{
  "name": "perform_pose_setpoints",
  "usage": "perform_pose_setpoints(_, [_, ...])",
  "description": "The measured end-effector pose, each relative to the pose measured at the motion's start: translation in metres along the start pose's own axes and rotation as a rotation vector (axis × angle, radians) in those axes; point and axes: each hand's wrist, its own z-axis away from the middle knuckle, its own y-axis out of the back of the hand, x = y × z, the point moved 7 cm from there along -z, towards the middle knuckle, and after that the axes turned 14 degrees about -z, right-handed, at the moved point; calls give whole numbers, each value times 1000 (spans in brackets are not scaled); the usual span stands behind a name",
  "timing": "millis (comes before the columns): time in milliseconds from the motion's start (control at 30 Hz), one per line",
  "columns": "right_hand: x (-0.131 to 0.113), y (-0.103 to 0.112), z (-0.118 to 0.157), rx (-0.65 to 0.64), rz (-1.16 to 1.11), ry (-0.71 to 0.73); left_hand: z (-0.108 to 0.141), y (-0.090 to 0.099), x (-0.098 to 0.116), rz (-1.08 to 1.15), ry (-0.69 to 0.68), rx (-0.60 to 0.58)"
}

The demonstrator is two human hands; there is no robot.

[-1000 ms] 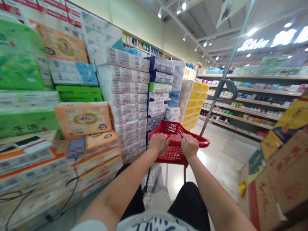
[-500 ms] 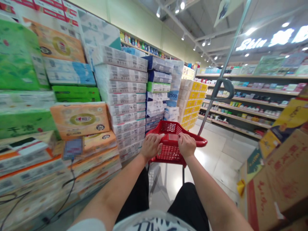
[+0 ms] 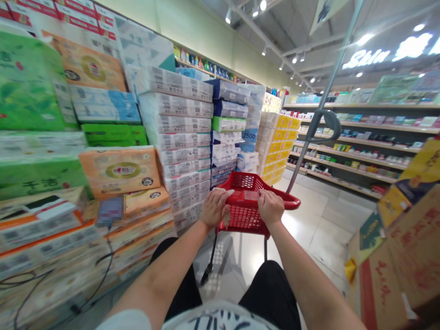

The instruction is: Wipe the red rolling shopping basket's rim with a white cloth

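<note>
Green pack cut off at left edge, lit sign at right; far shelf goods too small to identify

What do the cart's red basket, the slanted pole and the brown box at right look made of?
Basket: probably molded plastic, glossy, with regular openings through its walls.
Pole: likely metal, smooth gray with a light sheen, though painted plastic isn't excluded.
Brown box: apparently cardboard, matte, with printed red characters.

Pale green wall, glossy tiled floor, ceiling spotlights.
</note>
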Motion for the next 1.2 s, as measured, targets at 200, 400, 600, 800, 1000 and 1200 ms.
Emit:
perform_pose_setpoints(200, [3,-2,1,21,-8,17,-58,-3,1,-77,150,-435])
perform_pose_setpoints(400, [4,1,1,6,-19,-1,-54,-6,15,-74,94,-447])
perform_pose_setpoints(600, [7,3,2,-22,-14,-18,-25,12,42,-38,42,-62])
perform_pose_setpoints(800, [8,5,1,9,7,-11,-51,-3,43,-44,113,-349])
perform_pose_setpoints(1000, [4,6,2,18,33,-2,-40,11,52,-88,17,-162])
perform_pose_setpoints(1200, [1,8,3,26,42,-1,-56,-1,44,-52,105,-423])
